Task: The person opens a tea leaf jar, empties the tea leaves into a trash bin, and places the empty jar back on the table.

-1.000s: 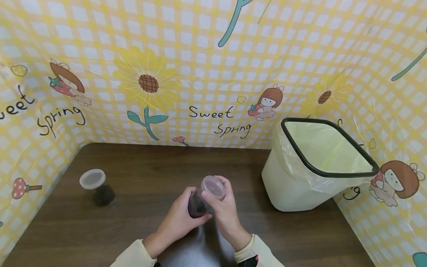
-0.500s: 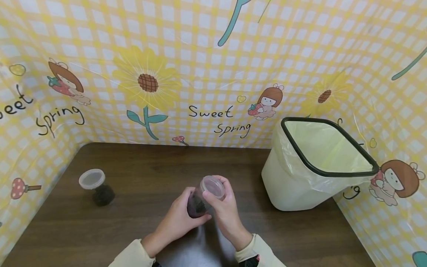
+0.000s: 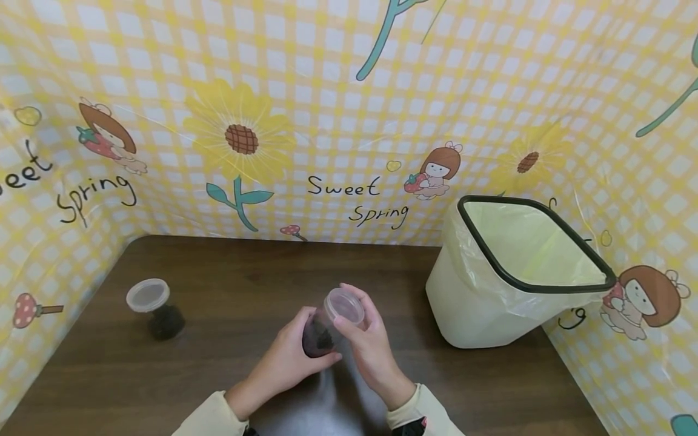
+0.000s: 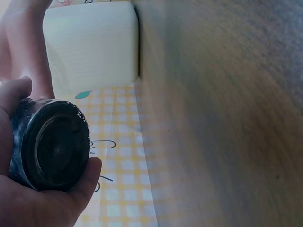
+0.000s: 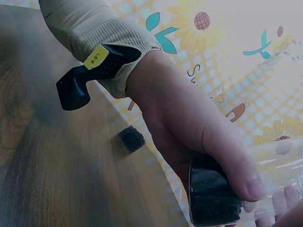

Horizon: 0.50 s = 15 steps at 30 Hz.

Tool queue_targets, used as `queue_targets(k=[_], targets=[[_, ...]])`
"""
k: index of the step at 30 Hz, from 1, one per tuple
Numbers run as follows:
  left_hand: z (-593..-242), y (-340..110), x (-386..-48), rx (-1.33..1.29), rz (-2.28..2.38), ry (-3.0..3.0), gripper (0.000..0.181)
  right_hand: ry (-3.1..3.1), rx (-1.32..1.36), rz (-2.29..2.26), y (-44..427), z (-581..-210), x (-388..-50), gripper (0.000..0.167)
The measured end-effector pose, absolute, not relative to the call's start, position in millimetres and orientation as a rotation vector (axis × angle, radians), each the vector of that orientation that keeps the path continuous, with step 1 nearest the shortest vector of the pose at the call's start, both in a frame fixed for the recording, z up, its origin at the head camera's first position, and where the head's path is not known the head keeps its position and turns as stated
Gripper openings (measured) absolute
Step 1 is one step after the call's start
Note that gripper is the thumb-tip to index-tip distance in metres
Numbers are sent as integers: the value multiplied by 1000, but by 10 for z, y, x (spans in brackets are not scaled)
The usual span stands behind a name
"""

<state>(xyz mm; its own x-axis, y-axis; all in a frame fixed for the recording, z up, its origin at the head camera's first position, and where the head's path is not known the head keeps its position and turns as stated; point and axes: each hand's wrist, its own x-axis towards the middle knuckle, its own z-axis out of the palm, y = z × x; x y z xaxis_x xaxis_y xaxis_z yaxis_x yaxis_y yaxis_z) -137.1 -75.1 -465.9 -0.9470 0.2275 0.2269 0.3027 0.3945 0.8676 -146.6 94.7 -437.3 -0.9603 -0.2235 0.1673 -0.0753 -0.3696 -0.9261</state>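
A clear plastic jar [image 3: 322, 330] with dark contents in its lower part is held tilted above the table, its translucent lid [image 3: 345, 306] facing up and right. My left hand [image 3: 283, 357] grips the jar's lower body. My right hand [image 3: 373, 354] holds the upper end, thumb at the lid's near edge and fingers on the far side. In the left wrist view the jar's dark round base [image 4: 57, 149] faces the camera. In the right wrist view dark stuff [image 5: 213, 194] fills the base end, with clear wall beyond. Whether the lid is loose cannot be seen.
A second clear jar with a translucent lid [image 3: 148, 295] and dark contents [image 3: 166, 324] stands at the left of the brown table [image 3: 229, 266]. On the right is a white bin [image 3: 469, 315] with a bag liner and dark rim. Yellow checked cloth [image 3: 338, 121] encloses the back and sides.
Both hands keep hold of the jar in nearly the same pose. The head view has shifted slightly, and the jar appears a touch further left.
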Motion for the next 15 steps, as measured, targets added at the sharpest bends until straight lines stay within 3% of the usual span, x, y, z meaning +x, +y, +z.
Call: queue_targets(k=[5, 8, 15], targets=[[-4663, -751, -1370, -463, -1603, -2569, 70, 1720, -455, -2476, 941, -4394, -1452, 83], [-4671, -751, -1373, -466, -1599, -2558, 70, 1738, -435, -2465, 926, -4397, -1439, 92], [-4690, -743, -1384, -457, -1600, -2545, 69, 1774, -303, -2492, 874, -4398, -1430, 71]])
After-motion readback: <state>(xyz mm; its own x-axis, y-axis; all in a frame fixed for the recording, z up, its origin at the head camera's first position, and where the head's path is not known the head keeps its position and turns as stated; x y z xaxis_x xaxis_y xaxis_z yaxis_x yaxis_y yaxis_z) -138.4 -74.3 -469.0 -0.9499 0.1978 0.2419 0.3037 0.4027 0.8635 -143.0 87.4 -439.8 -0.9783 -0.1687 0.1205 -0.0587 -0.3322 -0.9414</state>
